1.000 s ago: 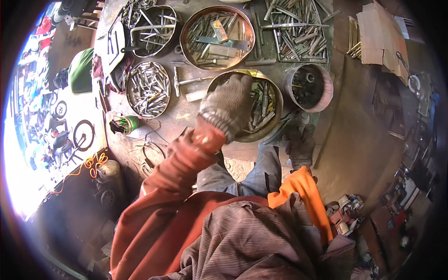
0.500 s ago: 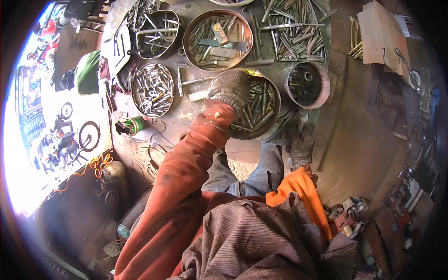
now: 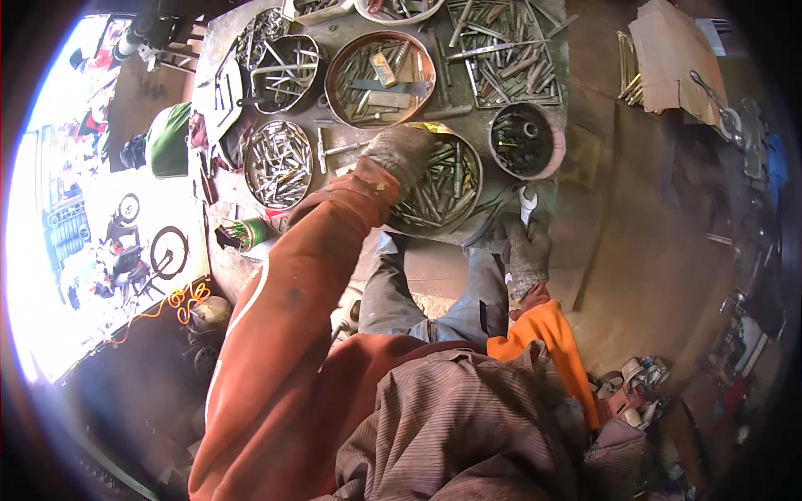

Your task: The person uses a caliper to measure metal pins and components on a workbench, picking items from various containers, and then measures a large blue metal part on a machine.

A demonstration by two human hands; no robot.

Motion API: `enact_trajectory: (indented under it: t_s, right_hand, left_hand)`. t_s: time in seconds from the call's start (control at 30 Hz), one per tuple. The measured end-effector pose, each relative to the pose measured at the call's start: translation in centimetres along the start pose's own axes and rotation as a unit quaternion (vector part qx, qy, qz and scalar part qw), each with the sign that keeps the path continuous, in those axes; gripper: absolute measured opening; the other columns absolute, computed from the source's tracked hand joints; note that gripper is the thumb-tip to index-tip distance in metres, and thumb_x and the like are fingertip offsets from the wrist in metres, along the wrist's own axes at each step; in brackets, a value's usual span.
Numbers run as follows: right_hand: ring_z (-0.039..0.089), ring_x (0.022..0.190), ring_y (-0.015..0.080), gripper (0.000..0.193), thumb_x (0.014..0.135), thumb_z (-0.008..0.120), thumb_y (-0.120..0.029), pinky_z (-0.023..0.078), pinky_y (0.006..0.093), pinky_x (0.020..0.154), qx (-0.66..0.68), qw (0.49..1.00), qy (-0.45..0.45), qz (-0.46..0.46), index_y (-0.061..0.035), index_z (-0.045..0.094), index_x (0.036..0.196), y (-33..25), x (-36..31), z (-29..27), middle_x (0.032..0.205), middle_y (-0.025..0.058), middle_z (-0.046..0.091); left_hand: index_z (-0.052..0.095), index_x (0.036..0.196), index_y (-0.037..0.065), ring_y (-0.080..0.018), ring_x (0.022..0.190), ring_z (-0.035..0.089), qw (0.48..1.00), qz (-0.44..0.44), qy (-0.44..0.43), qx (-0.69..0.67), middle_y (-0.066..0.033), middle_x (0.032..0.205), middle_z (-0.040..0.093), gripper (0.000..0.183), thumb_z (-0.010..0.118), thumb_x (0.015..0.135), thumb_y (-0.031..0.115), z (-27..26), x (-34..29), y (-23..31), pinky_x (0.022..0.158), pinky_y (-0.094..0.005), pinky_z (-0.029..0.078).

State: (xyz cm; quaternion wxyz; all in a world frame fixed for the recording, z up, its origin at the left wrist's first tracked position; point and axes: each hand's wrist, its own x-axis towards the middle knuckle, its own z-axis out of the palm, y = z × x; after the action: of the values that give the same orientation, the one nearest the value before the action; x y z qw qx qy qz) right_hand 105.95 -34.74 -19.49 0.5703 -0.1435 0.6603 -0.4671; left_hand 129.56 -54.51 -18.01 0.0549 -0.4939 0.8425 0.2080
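Out on the bright left, a bicycle wheel [image 3: 170, 252] stands beyond the table [image 3: 334, 190], and an orange cord [image 3: 190, 299] lies looped nearer the person. At the table's near left edge I see a green can [image 3: 247, 233]; any marking on it is too small to make out. Farther in sits a round tin [image 3: 312, 171] packed with short, silvery metal pieces [image 3: 280, 164], and beyond it a dark bowl [image 3: 312, 77] holds bent rods. Right of the tin lies a T-shaped metal tool [image 3: 344, 149].

The left hand [image 3: 403, 153], in a dirty knitted glove, is over the left side of a round pan [image 3: 476, 199] at the near middle of the table. Its fingers are hidden from me, so I cannot tell whether they are closed on anything. The pan is shallow and dull, with a yellow patch on its far rim, and heaped with slender, dark grey bits [image 3: 455, 179]. Just beyond, a reddish pan [image 3: 328, 90] holds a small box [image 3: 383, 70] with a yellow-orange printed label, its print unreadable from here.

To the right, by the near table edge, the gloved right hand [image 3: 527, 249] is wrapped around a wrench [image 3: 527, 203], whose shiny forked end points away from the person. Beyond it stands a deep round pot [image 3: 556, 144] of dark parts.
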Motion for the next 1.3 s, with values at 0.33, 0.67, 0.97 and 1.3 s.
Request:
enact_trajectory:
  t_s: [0.33,0.67,0.97,1.3]
  right_hand:
    - [0.058,0.057,0.0063,0.018,0.096,0.071,-0.021,0.048,0.0250,0.053,-0.018,0.996,-0.042,-0.078,-0.0060,0.070,0.106,-10.9,-9.9,5.5,0.079,0.0020,0.069]
    - [0.063,0.079,0.0063,0.022,0.093,0.073,-0.006,0.050,0.0199,0.067,0.035,0.984,-0.095,-0.147,-0.0025,0.073,0.115,-13.6,-11.7,13.0,0.096,0.0018,0.073]
    - [0.062,0.075,0.0066,0.028,0.088,0.075,0.000,0.051,0.0226,0.065,0.023,0.981,-0.119,-0.153,-0.0066,0.071,0.116,-14.0,-13.6,14.6,0.094,0.0008,0.071]
    - [0.070,0.081,0.0111,0.027,0.089,0.073,0.003,0.059,0.0241,0.062,-0.077,0.971,-0.055,-0.217,-0.0035,0.070,0.114,-16.8,-17.0,15.6,0.097,0.0045,0.072]
  left_hand:
    - [0.070,0.111,0.007,-0.0172,0.084,0.067,0.872,0.004,0.111,-0.477,-0.0090,0.091,0.071,0.029,0.077,0.087,0.021,-9.2,-12.4,6.2,0.079,-0.0338,0.054]
    - [0.067,0.099,0.005,-0.0081,0.080,0.063,0.705,-0.009,-0.054,-0.707,-0.0014,0.088,0.068,0.017,0.077,0.090,0.015,-11.3,-14.3,5.2,0.073,-0.0255,0.053]
    - [0.068,0.108,0.003,-0.0153,0.088,0.065,0.831,0.154,0.154,-0.511,-0.0078,0.098,0.069,0.025,0.078,0.088,0.012,-13.2,-15.3,4.7,0.079,-0.0317,0.054]
    - [0.068,0.108,0.000,-0.0204,0.100,0.063,0.792,0.212,0.194,-0.538,-0.0097,0.105,0.068,0.023,0.076,0.087,0.005,-13.1,-15.5,5.4,0.088,-0.0355,0.052]
